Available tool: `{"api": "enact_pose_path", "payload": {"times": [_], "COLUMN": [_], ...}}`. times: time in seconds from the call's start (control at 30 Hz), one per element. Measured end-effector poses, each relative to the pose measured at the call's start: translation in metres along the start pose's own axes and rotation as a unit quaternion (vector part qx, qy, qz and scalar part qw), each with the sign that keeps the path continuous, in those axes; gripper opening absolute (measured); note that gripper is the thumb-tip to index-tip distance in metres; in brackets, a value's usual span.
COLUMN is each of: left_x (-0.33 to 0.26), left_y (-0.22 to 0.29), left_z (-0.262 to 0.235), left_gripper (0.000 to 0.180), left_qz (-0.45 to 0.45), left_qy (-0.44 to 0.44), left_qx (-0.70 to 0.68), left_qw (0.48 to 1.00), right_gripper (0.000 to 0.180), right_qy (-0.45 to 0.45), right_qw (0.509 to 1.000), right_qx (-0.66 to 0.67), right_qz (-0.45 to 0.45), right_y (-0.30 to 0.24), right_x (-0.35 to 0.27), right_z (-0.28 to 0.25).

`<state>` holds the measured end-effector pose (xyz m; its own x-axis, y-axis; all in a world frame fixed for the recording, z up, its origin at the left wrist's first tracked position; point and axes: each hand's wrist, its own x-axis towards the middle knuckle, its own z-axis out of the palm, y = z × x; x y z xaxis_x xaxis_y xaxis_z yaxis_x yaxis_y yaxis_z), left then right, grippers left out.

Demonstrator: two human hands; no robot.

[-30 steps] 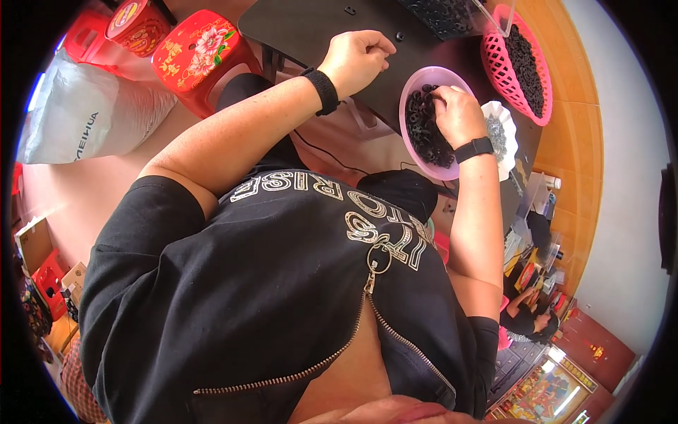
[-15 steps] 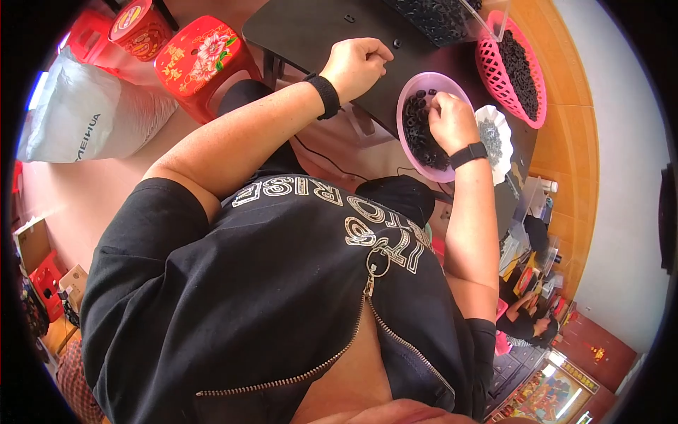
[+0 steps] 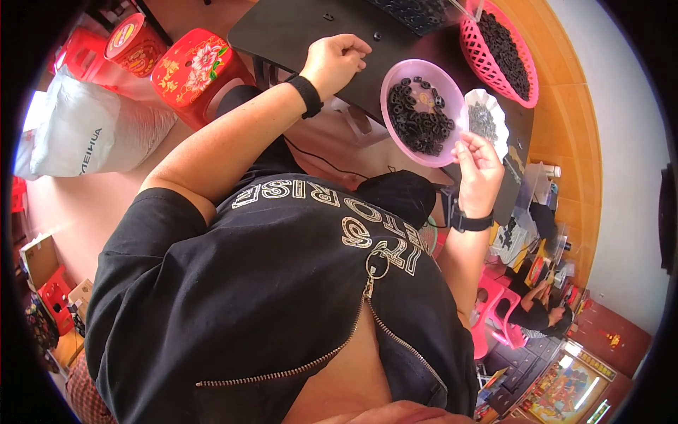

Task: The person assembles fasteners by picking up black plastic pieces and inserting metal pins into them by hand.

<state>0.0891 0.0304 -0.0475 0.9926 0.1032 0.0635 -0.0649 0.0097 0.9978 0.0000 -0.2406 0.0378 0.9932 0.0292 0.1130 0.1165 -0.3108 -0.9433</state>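
A pink bowl (image 3: 390, 126) holds many small black plastic pieces (image 3: 418, 116), with a bare patch inside its far right part. My right hand (image 3: 481, 173) is at the bowl's right rim, thumb and fingers closed on it. Beside that hand is a white scalloped dish (image 3: 501, 124) of small clear or silvery bits. My left hand (image 3: 337, 63) is held over the dark table's near edge, its fingers curled together. Whatever it may hold is hidden. Two loose black pieces lie on the table past it, one a small round piece (image 3: 377, 35).
The dark table (image 3: 282, 28) carries a pink lattice basket (image 3: 477, 58) of black pieces and a clear bin (image 3: 424, 14) at the far edge. A red floral stool (image 3: 194, 67) and a white sack (image 3: 92, 131) stand at left. A person (image 3: 538, 313) sits at lower right.
My right hand has moved out of the bowl's inside to its right rim, uncovering the black pieces. The left hand keeps its curled pose. The whole view has shifted slightly.
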Motion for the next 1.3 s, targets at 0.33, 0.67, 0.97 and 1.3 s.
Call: {"api": "enact_pose_path", "payload": {"times": [0.33, 0.67, 0.97, 1.3], "left_x": [-0.104, -0.118, -0.117, -0.117], "left_y": [0.057, 0.058, 0.058, 0.055], "left_z": [0.030, 0.048, 0.054, 0.054], "left_gripper": [0.022, 0.016, 0.017, 0.019], "left_qz": [-0.129, -0.203, -0.218, -0.200], "left_qy": [-0.289, -0.342, -0.345, -0.354], "left_qx": [-0.080, -0.043, -0.084, -0.080], "left_qw": [0.945, 0.916, 0.909, 0.910], "right_gripper": [0.024, 0.024, 0.007, 0.007], "right_qy": [-0.029, -0.063, -0.029, -0.026], "right_qw": [0.998, 0.990, 0.997, 0.996], "right_qx": [0.047, -0.076, -0.028, -0.030], "right_qz": [-0.015, -0.103, -0.060, -0.077], "right_y": [0.008, 0.005, 0.017, 0.021], "right_x": [-0.055, -0.068, -0.072, -0.069], "right_z": [0.025, 0.034, 0.026, 0.030]}}
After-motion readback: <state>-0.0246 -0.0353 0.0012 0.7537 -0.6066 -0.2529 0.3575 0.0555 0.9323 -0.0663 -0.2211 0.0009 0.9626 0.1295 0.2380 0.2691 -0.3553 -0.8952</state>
